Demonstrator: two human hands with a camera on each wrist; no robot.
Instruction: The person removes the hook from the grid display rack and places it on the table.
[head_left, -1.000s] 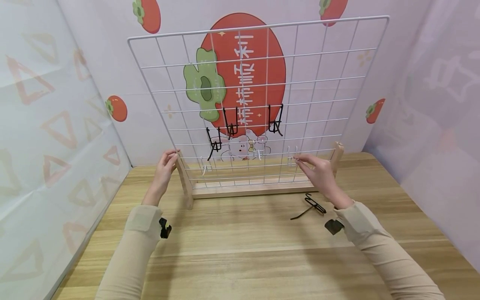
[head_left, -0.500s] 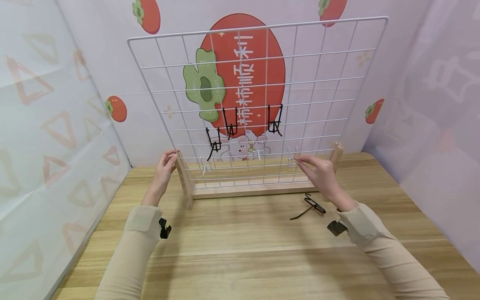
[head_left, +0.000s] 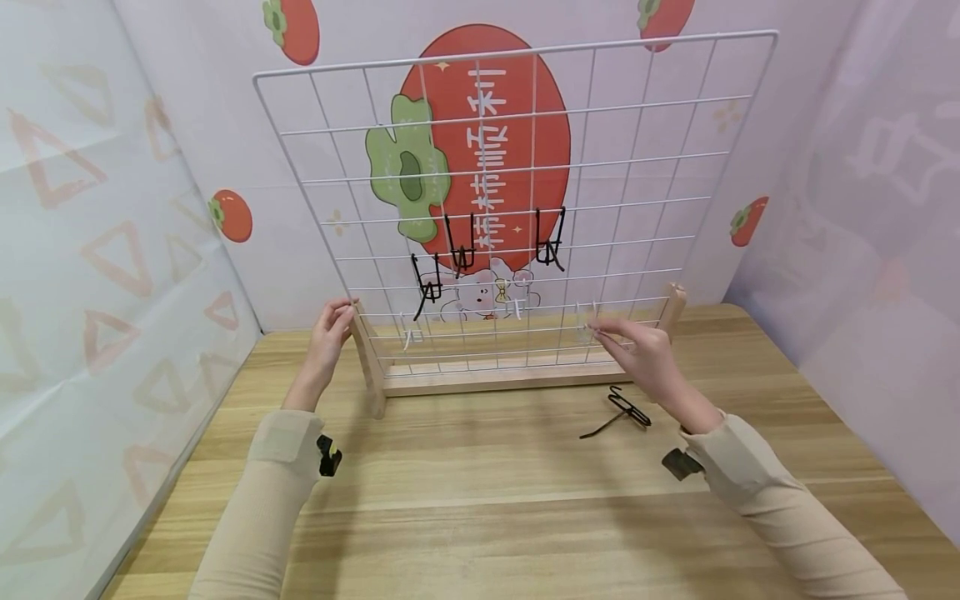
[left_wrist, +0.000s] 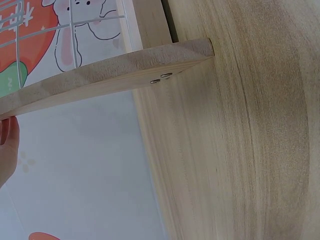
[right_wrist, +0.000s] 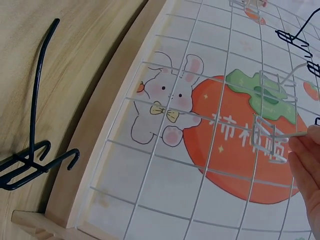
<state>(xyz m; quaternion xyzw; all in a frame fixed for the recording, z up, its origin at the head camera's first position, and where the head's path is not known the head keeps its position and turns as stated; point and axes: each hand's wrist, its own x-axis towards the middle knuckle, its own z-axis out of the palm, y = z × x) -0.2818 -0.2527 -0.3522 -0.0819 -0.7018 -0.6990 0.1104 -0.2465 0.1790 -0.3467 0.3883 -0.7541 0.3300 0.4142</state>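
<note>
My right hand (head_left: pixel 637 354) pinches the prong of a white wire hook (right_wrist: pixel 272 142) between thumb and fingers. The hook's back frame lies against the lower right of a white wire grid panel (head_left: pixel 510 171), its prong pointing toward me. In the right wrist view, the fingertips (right_wrist: pixel 306 137) are at the end of that prong. My left hand (head_left: pixel 326 337) grips the upper end of the left wooden post (head_left: pixel 366 358) of the stand, beside the grid's left edge. In the left wrist view only part of its fingers (left_wrist: pixel 9 135) shows, against the post.
Black double hooks (head_left: pixel 549 250) and two other white hooks (head_left: pixel 408 333) hang on the grid. A loose black hook (head_left: pixel 626 410) lies on the wooden table (head_left: pixel 465 500), in front of the stand's base bar (head_left: pixel 495 383). A printed cloth backdrop (head_left: pixel 195 125) stands behind.
My right hand has shifted slightly down and to the right, and the white hook it pinches has dropped a little against the grid. The left hand stays at the post.
</note>
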